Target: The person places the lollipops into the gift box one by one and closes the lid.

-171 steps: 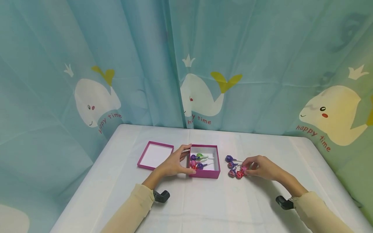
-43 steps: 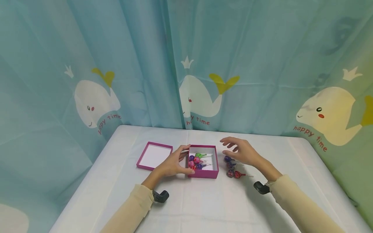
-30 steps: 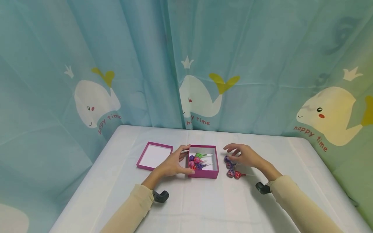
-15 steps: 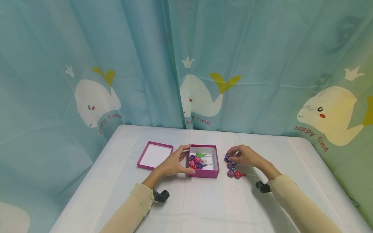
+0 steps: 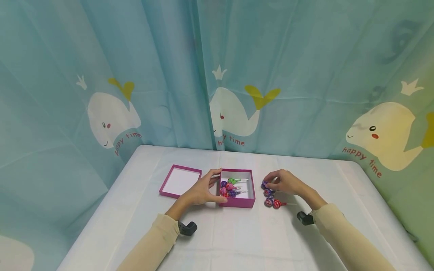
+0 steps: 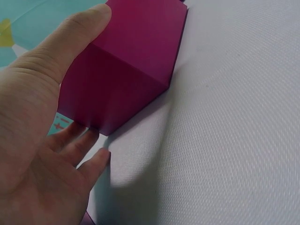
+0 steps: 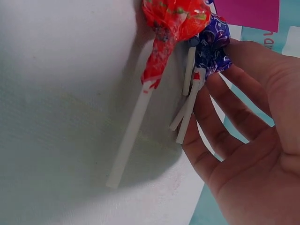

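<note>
My left hand holds the left end of a magenta box, thumb on the near wall and fingers at the far left corner. In the left wrist view the thumb presses the box wall. Inside the box lie several wrapped lollipops, among them a green lollipop. Right of the box, my right hand pinches a purple lollipop, the farthest of a small group; the fingers cover its stick. A second purple lollipop lies just below the thumb. In the right wrist view a red lollipop partly hides the purple wrappers.
The box's lid, white inside with a magenta rim, lies left of the box. Nearer me are a purple-and-red lollipop and the red one beside it. A whale-print curtain hangs behind the white table.
The pink lollipop my right hand held earlier is now in the box. That hand came down over the remaining group, and its fingers closed on the farthest purple lollipop. My left hand stayed put.
</note>
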The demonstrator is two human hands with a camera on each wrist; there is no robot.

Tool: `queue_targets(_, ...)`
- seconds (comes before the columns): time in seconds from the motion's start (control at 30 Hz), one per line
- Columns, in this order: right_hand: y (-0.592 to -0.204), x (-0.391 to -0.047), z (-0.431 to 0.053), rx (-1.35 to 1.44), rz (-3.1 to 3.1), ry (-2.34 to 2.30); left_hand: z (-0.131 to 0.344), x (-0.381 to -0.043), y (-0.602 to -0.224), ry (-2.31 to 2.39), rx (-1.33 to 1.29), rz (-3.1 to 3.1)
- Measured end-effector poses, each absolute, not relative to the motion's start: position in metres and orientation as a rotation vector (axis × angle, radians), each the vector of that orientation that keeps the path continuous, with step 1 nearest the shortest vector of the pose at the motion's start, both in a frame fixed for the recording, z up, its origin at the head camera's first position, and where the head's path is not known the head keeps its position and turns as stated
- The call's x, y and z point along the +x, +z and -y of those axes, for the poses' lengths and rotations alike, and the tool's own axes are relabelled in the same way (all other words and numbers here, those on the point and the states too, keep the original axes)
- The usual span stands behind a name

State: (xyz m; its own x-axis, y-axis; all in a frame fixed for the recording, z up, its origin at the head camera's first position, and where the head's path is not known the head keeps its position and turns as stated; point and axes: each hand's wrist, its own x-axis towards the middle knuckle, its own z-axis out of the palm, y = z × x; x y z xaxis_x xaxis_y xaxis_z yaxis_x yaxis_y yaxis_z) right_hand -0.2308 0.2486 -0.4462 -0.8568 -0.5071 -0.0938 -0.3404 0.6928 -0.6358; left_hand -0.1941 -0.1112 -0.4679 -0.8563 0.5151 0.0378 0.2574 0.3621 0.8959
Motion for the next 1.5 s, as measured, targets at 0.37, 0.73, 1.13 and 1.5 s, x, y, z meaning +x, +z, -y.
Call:
queue_targets(0.37,-0.436,-0.230,-0.249,-0.764,-2.686,-0.928,0.112,-0.194,-0.469,1.474,0.660,-2.390)
queue_targets(0.73,-0.395,-0.232,-0.234,-0.844,-2.731,-1.020,0.113,-0.194,-0.469,1.471,0.652,-2.391)
queue_targets(1.13,-0.373,-0.225,-0.187,-1.001,-2.649,-1.174,0.113,-0.195,-0.470,1.477,0.655,-2.388)
queue_targets(1.5,-0.392,-0.221,-0.157,-1.051,-2.557,-1.166,0.112,-0.195,-0.471,1.488,0.672,-2.378)
